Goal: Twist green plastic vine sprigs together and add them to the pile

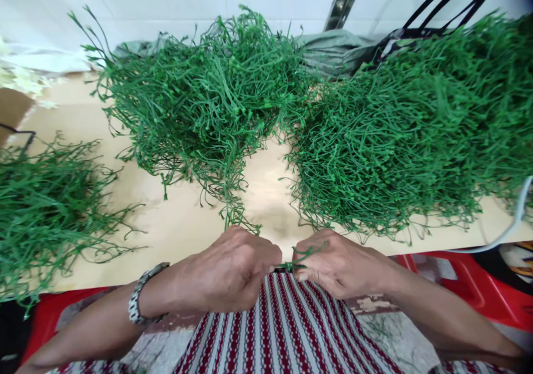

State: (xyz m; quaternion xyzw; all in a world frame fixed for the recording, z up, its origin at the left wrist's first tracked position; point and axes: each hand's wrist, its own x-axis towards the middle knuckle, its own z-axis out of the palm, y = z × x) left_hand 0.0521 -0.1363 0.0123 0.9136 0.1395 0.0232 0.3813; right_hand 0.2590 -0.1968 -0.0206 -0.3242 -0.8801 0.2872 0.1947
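My left hand [241,266] and my right hand [333,263] are close together at the front edge of the table. Both are closed, and a thin green plastic stem [287,265] stretches across the small gap between them. Each hand pinches one end of it. Small green tips stick up over the fingers of my right hand. Just beyond my hands, a trail of similar stems runs down from a tangled heap of green stems [200,102]. A larger heap of green stems [400,135] lies beyond my right hand. My fingertips are mostly hidden.
Another pile of green stems [50,207] lies at the left on the pale table [183,218]. A white cable [516,218] hangs over the right edge. Red stools [474,285] stand below. Grey-green cloth [337,52] and black straps [453,2] are at the back wall.
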